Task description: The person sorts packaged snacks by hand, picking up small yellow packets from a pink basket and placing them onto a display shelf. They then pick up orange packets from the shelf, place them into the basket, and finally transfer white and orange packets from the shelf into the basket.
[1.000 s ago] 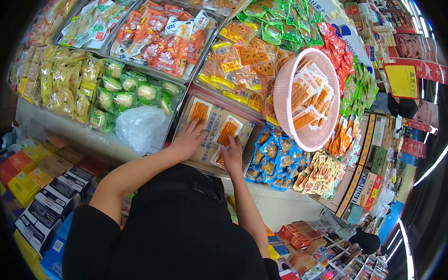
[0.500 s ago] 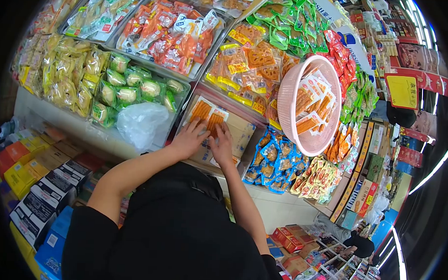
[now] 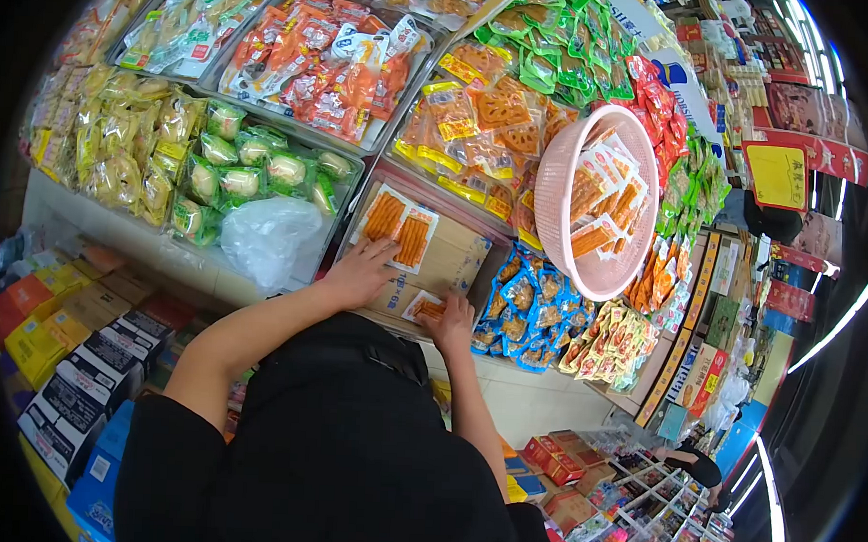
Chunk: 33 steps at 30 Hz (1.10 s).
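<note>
Two flat packets of orange snack strips, a left one (image 3: 385, 215) and a right one (image 3: 415, 242), lie side by side at the far left of a shallow tray lined with cardboard (image 3: 449, 257). My left hand (image 3: 359, 272) rests with its fingers stretched out on the lower end of the left packet. Near the tray's front edge lies another snack packet (image 3: 423, 306). My right hand (image 3: 451, 324) has its fingers bent over that packet's right end, gripping it; the fingertips are partly hidden.
A pink basket (image 3: 559, 194) of similar packets stands to the right on other snacks. Blue snack packs (image 3: 524, 308) border the tray's right side. A crumpled clear plastic bag (image 3: 268, 241) and green-wrapped packs (image 3: 241, 183) lie to the left. A person (image 3: 700, 467) is at the far lower right.
My right hand has left the pair of packets and moved down and right to the packet at the front. My left hand has slid slightly down, uncovering more of the pair.
</note>
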Motion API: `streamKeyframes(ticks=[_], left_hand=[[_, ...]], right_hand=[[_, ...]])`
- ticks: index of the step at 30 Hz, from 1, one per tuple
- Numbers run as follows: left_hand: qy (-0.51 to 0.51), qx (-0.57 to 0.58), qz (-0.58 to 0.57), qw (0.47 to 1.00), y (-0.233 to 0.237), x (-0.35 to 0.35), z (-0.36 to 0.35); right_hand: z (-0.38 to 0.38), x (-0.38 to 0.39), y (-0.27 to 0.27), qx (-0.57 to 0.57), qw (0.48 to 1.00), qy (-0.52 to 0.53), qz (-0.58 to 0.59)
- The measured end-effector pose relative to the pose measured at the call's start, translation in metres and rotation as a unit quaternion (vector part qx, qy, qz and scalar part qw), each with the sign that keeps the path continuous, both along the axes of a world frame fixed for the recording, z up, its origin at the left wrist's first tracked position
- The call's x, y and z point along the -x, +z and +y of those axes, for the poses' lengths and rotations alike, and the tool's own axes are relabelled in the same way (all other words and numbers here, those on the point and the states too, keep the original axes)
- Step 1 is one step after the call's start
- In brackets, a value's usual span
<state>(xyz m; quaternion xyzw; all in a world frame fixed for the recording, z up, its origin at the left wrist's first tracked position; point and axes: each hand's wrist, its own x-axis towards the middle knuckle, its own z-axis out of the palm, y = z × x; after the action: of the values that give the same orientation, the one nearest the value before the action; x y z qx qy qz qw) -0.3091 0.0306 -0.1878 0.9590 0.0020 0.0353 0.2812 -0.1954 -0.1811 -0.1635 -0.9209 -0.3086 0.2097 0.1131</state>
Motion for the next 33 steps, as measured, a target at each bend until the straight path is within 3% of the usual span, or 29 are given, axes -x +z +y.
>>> streamKeyframes(ticks=[5,7,9,11,12,13,15,17,19,21,30,32,33], left_hand=[[0.008,-0.014,-0.021,1.0,-0.002,-0.001,0.0],[0.013,-0.017,-0.026,0.999,-0.002,-0.001,0.0],[0.012,-0.011,-0.013,1.0,-0.002,-0.001,0.0],[0.013,-0.008,-0.014,1.0,-0.002,-0.001,0.001],[0.013,-0.005,-0.016,1.0,-0.002,-0.001,0.0],[0.013,-0.005,-0.017,1.0,-0.001,-0.001,0.0],[0.015,-0.002,-0.01,1.0,0.001,-0.001,0.002],[0.018,-0.001,-0.004,1.0,0.001,-0.001,0.002],[0.018,0.003,0.003,1.0,0.0,0.0,0.001],[0.016,0.01,0.006,1.0,0.001,-0.001,0.002],[0.017,0.018,-0.017,1.0,-0.003,0.0,0.002],[0.017,0.016,-0.017,1.0,-0.003,-0.001,0.002],[0.018,0.016,-0.016,1.0,-0.003,-0.001,0.002]], right_hand=[[-0.001,-0.02,-0.004,0.022,0.997,0.068,0.018],[-0.008,-0.029,-0.015,-0.109,0.964,-0.098,0.223],[-0.005,-0.041,-0.021,-0.126,0.958,-0.12,0.228],[0.0,-0.052,-0.027,-0.269,0.847,-0.292,0.352],[0.003,-0.058,-0.029,-0.252,0.842,-0.316,0.358],[0.007,-0.057,-0.033,-0.252,0.842,-0.316,0.357],[0.021,-0.047,-0.032,-0.27,0.919,-0.253,0.136],[0.019,-0.046,-0.042,-0.215,0.941,-0.232,0.118],[0.015,-0.036,-0.051,-0.138,0.986,-0.098,-0.004],[0.018,-0.025,-0.049,-0.126,0.986,-0.105,0.026],[0.052,-0.006,-0.019,-0.103,0.988,-0.109,-0.033],[0.066,-0.002,0.005,0.009,0.999,-0.053,-0.007],[0.063,-0.002,-0.002,0.008,0.999,-0.052,-0.007]])
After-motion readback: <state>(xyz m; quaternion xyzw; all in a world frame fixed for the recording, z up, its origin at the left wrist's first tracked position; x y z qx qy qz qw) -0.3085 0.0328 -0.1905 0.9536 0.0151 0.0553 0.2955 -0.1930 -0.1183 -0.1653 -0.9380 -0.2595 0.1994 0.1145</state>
